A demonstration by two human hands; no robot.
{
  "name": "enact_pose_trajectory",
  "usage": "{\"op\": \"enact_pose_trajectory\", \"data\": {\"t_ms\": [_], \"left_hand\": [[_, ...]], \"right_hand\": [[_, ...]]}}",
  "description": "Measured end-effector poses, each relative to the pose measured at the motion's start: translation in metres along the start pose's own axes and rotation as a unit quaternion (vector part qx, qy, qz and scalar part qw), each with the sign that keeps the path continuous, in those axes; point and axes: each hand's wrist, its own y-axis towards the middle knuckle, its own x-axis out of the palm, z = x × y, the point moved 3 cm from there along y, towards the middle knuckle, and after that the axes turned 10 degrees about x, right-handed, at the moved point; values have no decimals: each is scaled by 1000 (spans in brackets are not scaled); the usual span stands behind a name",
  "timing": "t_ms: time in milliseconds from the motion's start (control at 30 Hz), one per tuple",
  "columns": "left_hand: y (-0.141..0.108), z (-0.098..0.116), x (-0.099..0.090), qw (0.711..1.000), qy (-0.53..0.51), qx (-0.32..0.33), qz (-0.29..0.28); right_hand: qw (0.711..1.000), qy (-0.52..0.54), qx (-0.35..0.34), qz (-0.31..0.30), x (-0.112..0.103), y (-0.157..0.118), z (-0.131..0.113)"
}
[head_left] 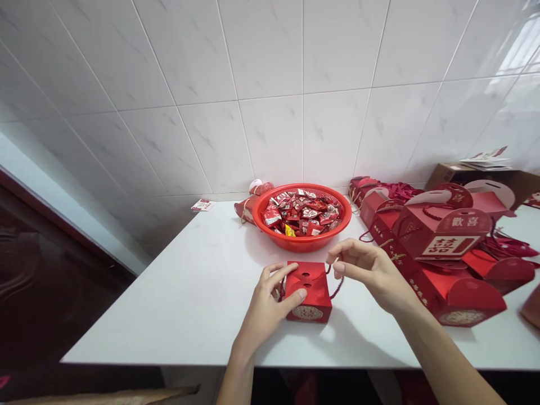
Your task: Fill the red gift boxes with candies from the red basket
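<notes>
A small red candy box [314, 284] with a round pale emblem on its front stands on the white table. My left hand [270, 295] holds it from the left, fingers on the top's far edge and thumb across the top near the front. To the right of the box, my right hand [369, 270] pinches a dark red cord [336, 292] looped out from the box's right side. More cord shows at the left side, partly hidden behind my left hand. Both slots in the box's top are visible.
Behind the box sits a red plastic basket [302, 246] full of wrapped sweets [301, 211]. Several red gift boxes [442, 225] are piled at the right, near a cardboard box [447, 173]. A printed card [203, 205] lies by the tiled wall [270, 135]. The table [169, 315] ends in front of me.
</notes>
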Motion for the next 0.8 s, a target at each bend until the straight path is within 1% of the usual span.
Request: {"op": "enact_pose_trajectory", "data": {"t_ms": [67,167,233,300,367,433,500,567,667,800], "left_hand": [[2,3,-1,1000,-19,7,17],[7,13,-5,996,-68,27,53],[11,23,-8,990,-111,47,70],[14,37,-10,983,-149,79,74],[17,51,-10,974,-179,120,63],[18,65,-8,968,-193,158,38],[18,76,-4,965,-178,191,5],[17,85,1,966,-135,220,-26],[15,90,6,966,-75,243,-50],[14,81,6,966,-80,242,-39]], "right_hand": [[999,-27,-15,-11,3,2,-11],[996,-84,-32,-18,8,7,-21],[991,-122,-47,-13,10,9,-25],[986,-155,-61,-12,14,11,-26],[980,-183,-73,-15,18,11,-26],[974,-210,-81,-12,24,11,-25],[969,-232,-88,-9,31,11,-23],[964,-246,-99,-9,38,11,-22],[959,-255,-120,15,43,11,-22],[956,-253,-138,46,42,10,-21]]}}
